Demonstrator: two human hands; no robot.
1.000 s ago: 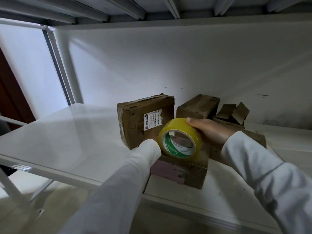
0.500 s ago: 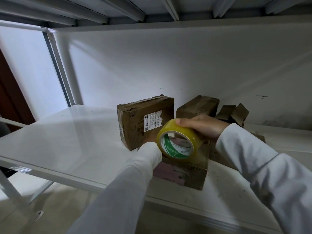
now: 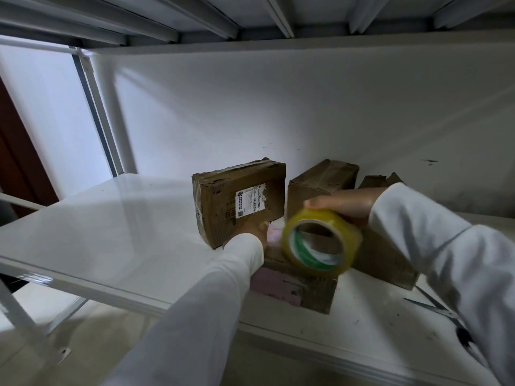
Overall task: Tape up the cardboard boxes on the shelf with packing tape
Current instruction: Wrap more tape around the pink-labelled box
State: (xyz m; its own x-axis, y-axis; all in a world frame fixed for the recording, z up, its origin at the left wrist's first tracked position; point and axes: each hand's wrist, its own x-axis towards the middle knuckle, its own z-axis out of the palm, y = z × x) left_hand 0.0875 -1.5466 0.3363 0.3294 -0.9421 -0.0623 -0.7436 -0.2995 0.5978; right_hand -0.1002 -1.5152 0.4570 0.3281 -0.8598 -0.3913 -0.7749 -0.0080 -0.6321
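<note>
On white metal shelf [image 3: 83, 232], right hand [image 3: 345, 203] grasps yellow packing tape roll [image 3: 320, 242] above pink-labelled brown cardboard box [image 3: 295, 285]; roll at hand's 7 o'clock. Left hand [image 3: 255, 229] mostly hidden, grip unclear.

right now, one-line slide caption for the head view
Right hand holds yellow tape roll over a cardboard box on the shelf.

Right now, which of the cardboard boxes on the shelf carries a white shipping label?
The leftmost box, standing on edge: a white barcode label faces the camera. The other boxes show none.
</note>
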